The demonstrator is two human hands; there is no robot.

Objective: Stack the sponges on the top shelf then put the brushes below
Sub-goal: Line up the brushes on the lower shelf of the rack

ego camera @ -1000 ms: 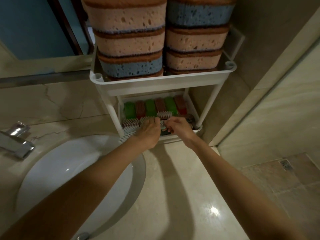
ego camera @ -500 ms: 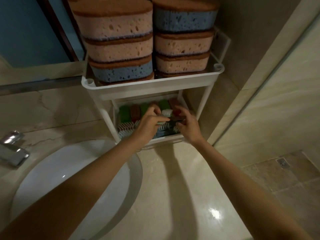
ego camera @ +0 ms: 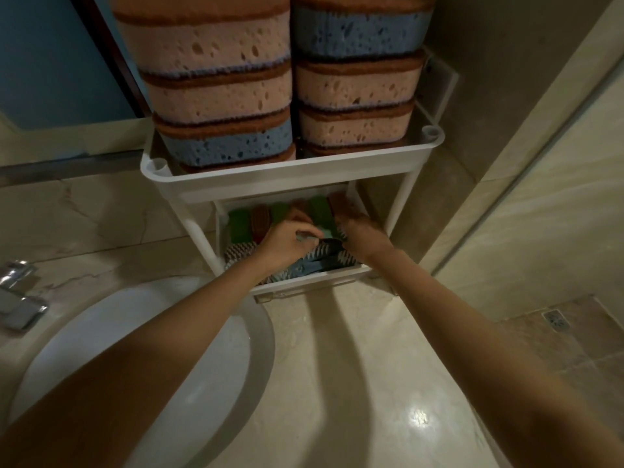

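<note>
1. The brushes (ego camera: 243, 253) lie in the lower shelf (ego camera: 314, 282) of the white rack (ego camera: 401, 201). Green and brown backs stand in a row at its 12 o'clock side. Bristled ones are piled from 6 to 9 o'clock, right up against the front rim. The pile looks loose, so a nudge could send one over the rim onto the counter (ego camera: 337, 383).
2. The left hand (ego camera: 287, 243) is at the shelf's middle, its fingers curled and pinching the blue-grey brush (ego camera: 320, 263). The right hand (ego camera: 363, 236) is at 3 o'clock with its fingers sunk among the brushes. I cannot tell whether they grip or only press.
3. The bristles seem to mesh together. If so, pulling one brush toward 6 o'clock may drag its neighbours out with it, or drag the light rack forward.
4. Both hands work in the narrow gap under the top shelf (ego camera: 287, 179). A knuckle lifted toward 12 o'clock could knock its underside.
5. The sponges (ego camera: 216, 96) stand on that shelf in two tall stacks that rise far above its low rim and out of view. A jolt from below would probably topple them.
6. The left stack would likely fall toward the sink basin (ego camera: 152, 349) at 7 o'clock, and the sponges would land where they may get wet.
</note>
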